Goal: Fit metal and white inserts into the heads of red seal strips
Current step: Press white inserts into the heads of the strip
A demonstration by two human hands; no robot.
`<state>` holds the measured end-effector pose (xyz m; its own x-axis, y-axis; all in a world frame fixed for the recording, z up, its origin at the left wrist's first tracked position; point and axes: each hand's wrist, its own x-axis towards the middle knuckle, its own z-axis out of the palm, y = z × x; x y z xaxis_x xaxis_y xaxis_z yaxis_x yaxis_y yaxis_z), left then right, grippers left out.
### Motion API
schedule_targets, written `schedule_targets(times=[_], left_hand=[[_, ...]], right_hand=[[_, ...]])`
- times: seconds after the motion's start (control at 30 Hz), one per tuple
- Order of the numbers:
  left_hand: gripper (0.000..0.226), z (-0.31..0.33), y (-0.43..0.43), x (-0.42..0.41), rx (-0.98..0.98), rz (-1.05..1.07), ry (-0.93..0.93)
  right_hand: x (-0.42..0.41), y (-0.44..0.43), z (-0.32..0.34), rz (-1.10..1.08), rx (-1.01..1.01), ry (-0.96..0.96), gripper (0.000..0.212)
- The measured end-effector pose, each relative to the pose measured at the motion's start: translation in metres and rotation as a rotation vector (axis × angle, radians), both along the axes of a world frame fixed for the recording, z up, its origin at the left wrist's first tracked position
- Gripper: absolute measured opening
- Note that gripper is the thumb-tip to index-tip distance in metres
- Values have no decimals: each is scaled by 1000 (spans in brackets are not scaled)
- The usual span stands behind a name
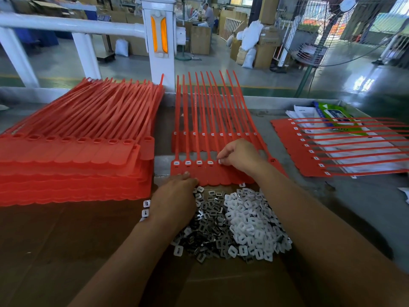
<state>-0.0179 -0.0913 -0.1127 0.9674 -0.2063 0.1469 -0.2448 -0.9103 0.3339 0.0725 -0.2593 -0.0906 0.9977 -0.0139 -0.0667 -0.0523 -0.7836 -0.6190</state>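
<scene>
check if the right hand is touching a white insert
Touching. The head view shows the right hand pinching the white insert at a head of the front seal strips.

A red stack (73,169) is walling you in at nine o'clock. Bare cardboard (66,240) is lying open at seven.

Left grip (174,193) palm-down, fingers forward; right grip (239,156) pinching white insert (220,161).
</scene>
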Motion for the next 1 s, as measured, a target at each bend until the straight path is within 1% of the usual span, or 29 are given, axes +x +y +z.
schedule_targets(times=[0.17, 0.27, 0.4, 0.67, 0.73, 0.83, 1.0], left_hand=[[48, 0, 0, 0, 3, -4, 2], [49, 0, 1, 0, 5, -2, 3], [48, -1, 1, 0, 8, -2, 5], [49, -2, 1, 0, 25, 1, -16], [48, -2, 1, 0, 24, 1, -21], [49, -2, 0, 0, 17, 1, -17], [49, -2, 1, 0, 7, 5, -15]], right_hand=[[5, 1, 3, -65, 38, 52, 24], [9, 2, 8, -46, 20, 108, 16], [13, 0, 11, -71, 85, 175, 17], [20, 3, 17, -78, 8, 249, 35], [20, 4, 18, -67, -20, 257, 36], [19, 3, 17, -85, 12, 251, 35], [16, 2, 13, -80, 42, 214, 26]])
